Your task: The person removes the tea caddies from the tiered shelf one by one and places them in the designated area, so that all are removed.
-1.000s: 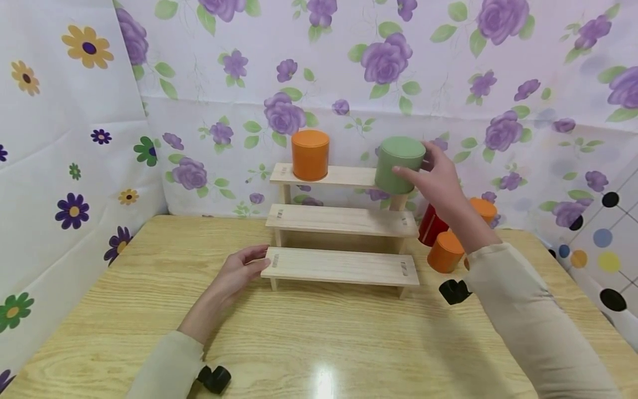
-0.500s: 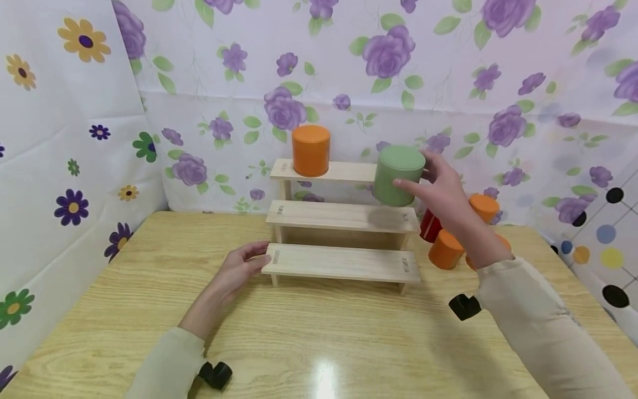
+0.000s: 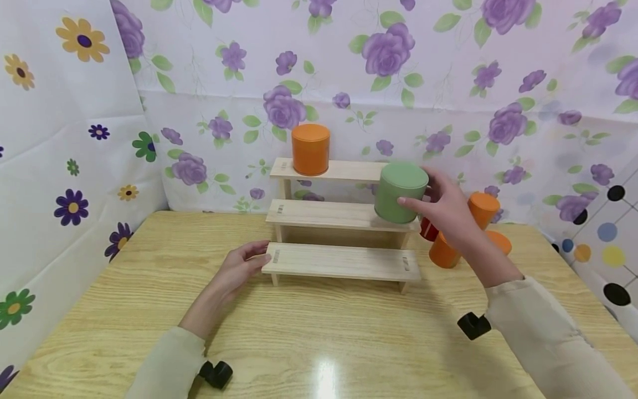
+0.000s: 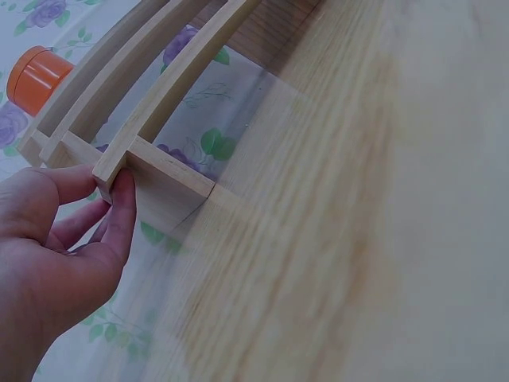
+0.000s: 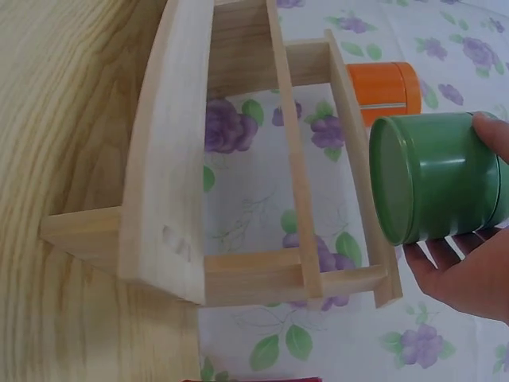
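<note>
My right hand grips a green cylindrical canister from its right side, thumb in front. The canister hovers near the right end of the middle board of a three-step wooden shelf. In the right wrist view, space shows between the canister's base and that middle board. My left hand pinches the left end of the lowest board; the left wrist view shows the thumb and fingers around its corner. An orange canister stands upright on the top board's left part.
Right of the shelf, several orange canisters and a red one stand on the wooden table, partly hidden by my right forearm. A flowered cloth hangs behind the shelf.
My right hand has lowered the green canister from the top board's level to about the middle board's level. My left hand stays at the lowest board.
</note>
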Motion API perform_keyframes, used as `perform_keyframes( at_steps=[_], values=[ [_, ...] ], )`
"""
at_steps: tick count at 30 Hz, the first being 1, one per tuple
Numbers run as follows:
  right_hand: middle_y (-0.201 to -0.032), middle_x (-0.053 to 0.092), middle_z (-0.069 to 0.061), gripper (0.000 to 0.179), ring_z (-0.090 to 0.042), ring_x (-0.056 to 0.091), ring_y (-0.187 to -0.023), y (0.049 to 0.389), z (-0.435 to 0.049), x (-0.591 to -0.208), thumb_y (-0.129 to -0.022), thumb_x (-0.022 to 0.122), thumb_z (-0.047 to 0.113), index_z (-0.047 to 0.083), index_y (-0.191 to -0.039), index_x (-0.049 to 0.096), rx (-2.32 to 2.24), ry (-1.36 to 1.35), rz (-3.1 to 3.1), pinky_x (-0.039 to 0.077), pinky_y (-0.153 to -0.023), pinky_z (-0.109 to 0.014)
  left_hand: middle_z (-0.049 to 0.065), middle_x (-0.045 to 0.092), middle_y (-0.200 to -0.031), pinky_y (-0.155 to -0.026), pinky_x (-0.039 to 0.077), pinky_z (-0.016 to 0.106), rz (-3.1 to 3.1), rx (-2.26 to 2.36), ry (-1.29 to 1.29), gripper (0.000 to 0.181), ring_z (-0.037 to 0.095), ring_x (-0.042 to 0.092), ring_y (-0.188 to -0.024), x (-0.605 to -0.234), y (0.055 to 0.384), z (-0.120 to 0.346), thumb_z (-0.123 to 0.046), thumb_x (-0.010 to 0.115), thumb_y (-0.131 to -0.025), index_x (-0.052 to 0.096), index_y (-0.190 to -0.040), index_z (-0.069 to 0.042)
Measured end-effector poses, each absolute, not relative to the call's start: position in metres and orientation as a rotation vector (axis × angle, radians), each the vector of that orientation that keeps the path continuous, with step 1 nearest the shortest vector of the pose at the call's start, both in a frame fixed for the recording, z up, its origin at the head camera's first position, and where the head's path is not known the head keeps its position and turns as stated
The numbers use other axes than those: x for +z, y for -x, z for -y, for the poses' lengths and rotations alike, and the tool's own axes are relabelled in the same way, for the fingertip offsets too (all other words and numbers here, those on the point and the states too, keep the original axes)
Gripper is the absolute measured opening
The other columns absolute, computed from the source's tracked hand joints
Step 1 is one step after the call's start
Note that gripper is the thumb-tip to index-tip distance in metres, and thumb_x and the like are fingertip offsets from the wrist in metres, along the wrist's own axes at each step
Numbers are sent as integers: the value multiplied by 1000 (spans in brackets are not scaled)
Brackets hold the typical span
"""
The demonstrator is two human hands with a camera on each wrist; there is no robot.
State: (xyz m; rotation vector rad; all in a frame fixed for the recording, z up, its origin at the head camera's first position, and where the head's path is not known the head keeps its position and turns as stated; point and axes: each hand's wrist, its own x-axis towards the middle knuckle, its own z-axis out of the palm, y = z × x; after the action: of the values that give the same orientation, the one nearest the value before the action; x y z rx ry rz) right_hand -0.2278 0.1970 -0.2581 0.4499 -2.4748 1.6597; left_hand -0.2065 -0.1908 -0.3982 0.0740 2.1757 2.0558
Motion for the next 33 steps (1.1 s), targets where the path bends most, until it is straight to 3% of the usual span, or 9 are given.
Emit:
perform_keyframes(
  at_steps=[10, 17, 33],
  values=[
    [-133, 51, -8, 66, -21, 51, -110, 218, -211, -275, -89, 72, 19, 11, -145, 40, 1696, -485, 2459, 48, -86, -23, 19, 42, -134, -87, 44, 20, -2162, 2064, -52, 51, 15, 47, -107, -397, 207, 190, -6, 56, -97, 38, -142, 8],
    [-134, 48, -7, 72, -16, 50, -113, 212, -221, -282, -89, 73, 18, 11, -149, 35, 1723, -422, 2476, 48, -85, -19, 19, 42, -133, -86, 45, 19, -2156, 2069, -44, 50, 14, 47, -106, -398, 207, 190, -6, 56, -97, 38, -143, 7],
    [-131, 49, -3, 67, -12, 47, -116, 194, -250, -298, -90, 71, 14, 7, -147, 36, 1740, -431, 2478, 49, -84, -18, 18, 41, -131, -88, 44, 19, -2145, 2072, -53, 51, 14, 47, -106, -398, 206, 191, -6, 56, -97, 38, -143, 8]
  ],
)
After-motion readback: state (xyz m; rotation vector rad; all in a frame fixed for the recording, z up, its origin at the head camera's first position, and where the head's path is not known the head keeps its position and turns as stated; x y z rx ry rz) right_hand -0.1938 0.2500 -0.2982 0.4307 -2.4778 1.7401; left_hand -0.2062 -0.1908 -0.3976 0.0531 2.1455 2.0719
